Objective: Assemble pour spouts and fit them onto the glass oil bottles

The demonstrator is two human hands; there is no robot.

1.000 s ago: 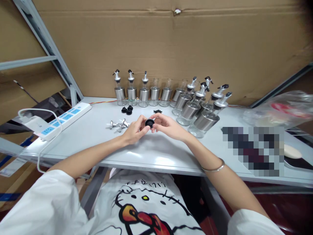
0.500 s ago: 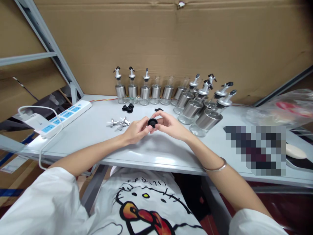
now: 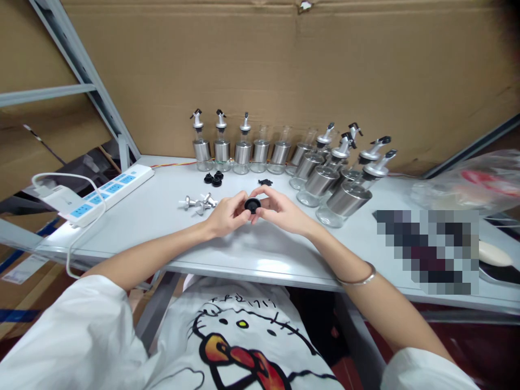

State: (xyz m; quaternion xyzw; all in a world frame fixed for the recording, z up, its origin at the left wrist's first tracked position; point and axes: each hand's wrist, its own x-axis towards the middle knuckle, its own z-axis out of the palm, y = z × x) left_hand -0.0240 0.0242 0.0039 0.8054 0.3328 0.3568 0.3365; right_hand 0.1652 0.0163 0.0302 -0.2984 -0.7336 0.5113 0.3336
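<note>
Between my two hands, a round black stopper (image 3: 252, 205) is held by its edge just above the table. The thumb and fingers of my left hand (image 3: 227, 215) pinch its left side. My right hand (image 3: 282, 210) grips it from the right, thumb in front and fingers curled behind. The back of the stopper is hidden. Several silver metal spouts (image 3: 202, 204) lie left of my left hand. Behind them is a small cluster of black stoppers (image 3: 216, 182). Small black pieces (image 3: 265, 182) lie just beyond my right fingers.
Oil bottles (image 3: 242, 154) with steel bands line the table's (image 3: 260, 249) back, some topped with spouts; more capped bottles (image 3: 349, 197) stand at right. A white power strip (image 3: 117, 189) with a cable lies left. A plastic bag (image 3: 467, 179) and a blurred-out patch (image 3: 430, 249) are at right.
The stopper has tilted slightly in my fingers, so its black face looks a little different. Both hands keep their hold in nearly the same place. The view has shifted slightly.
</note>
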